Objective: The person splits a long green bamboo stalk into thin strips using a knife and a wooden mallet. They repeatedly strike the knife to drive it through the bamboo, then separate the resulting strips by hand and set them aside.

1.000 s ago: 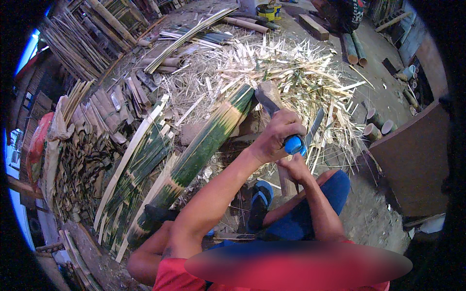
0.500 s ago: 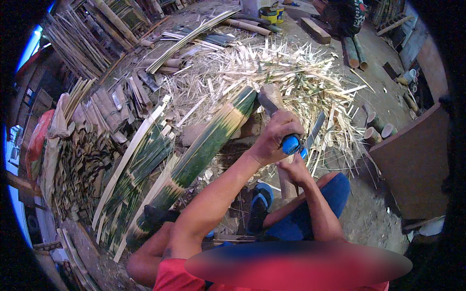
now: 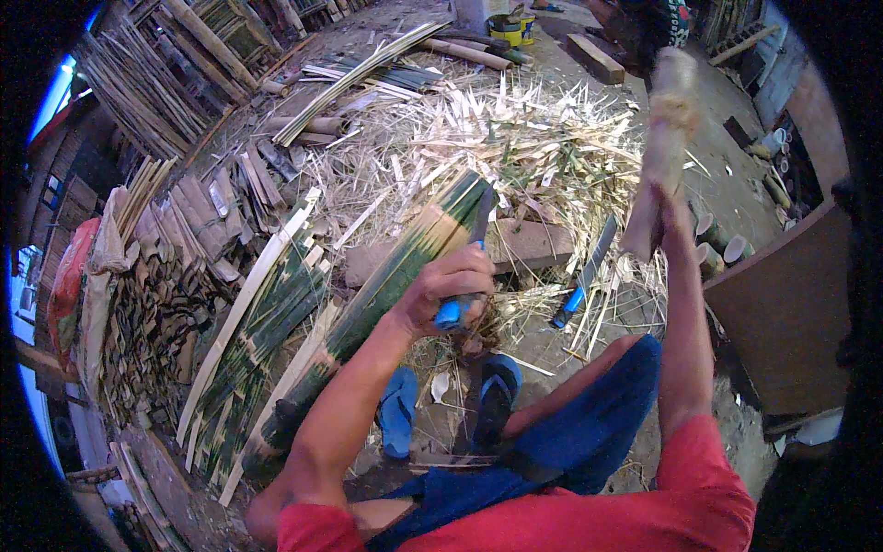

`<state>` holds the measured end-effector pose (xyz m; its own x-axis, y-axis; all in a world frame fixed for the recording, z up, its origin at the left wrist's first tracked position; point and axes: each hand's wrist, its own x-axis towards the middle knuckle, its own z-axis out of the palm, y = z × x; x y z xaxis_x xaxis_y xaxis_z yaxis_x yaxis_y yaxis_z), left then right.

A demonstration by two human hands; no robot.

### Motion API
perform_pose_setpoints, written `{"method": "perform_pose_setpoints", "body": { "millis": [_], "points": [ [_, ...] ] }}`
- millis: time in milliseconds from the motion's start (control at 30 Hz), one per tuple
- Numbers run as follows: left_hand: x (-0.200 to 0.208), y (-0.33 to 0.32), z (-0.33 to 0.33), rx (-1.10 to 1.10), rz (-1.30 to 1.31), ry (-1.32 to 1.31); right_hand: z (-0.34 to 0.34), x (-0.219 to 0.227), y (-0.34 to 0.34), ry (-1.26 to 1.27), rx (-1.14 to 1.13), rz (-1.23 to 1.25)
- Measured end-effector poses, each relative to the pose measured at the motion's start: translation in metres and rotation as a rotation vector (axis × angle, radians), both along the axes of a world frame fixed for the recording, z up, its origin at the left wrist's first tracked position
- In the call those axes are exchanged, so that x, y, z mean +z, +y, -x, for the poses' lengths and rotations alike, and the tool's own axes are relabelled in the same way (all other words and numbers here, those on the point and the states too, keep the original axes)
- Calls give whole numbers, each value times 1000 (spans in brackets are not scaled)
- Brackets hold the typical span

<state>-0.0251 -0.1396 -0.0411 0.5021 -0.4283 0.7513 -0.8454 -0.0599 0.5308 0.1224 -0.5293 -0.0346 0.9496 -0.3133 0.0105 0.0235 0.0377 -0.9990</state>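
My left hand is closed round the blue handle of a knife. Its blade stands against the upper end of a split green bamboo pole, which slants down toward my left knee. In my right hand is a thick wooden club, raised at the right and slightly blurred. The far end of the bamboo leans on a wooden block. A second blue-handled knife lies on the ground between my hands, on bamboo shavings.
A wide heap of pale bamboo shavings spreads ahead. Split green bamboo strips lie at the left, beside a pile of dark offcuts. A brown board stands at the right. Another person is at the far right.
My right hand has swung the club up and to the right, away from the bamboo. My left hand has shifted left and nearer with the knife, uncovering the second knife's handle.
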Motion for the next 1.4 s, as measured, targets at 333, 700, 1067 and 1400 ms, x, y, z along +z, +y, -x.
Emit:
{"method": "perform_pose_setpoints", "body": {
  "millis": [333,700,1067,1400],
  "points": [
    [69,-22,-36,453,66,241,39,-118,142,-80,877,686],
    [27,86,58,420,176,198,81,-78,209,98,734,535],
    [18,174,77,683,899,533,171,-165,271,73,1184,175],
    [-35,301,168,560,1334,352,130,-69,323,91,357,98]
  ]
}}
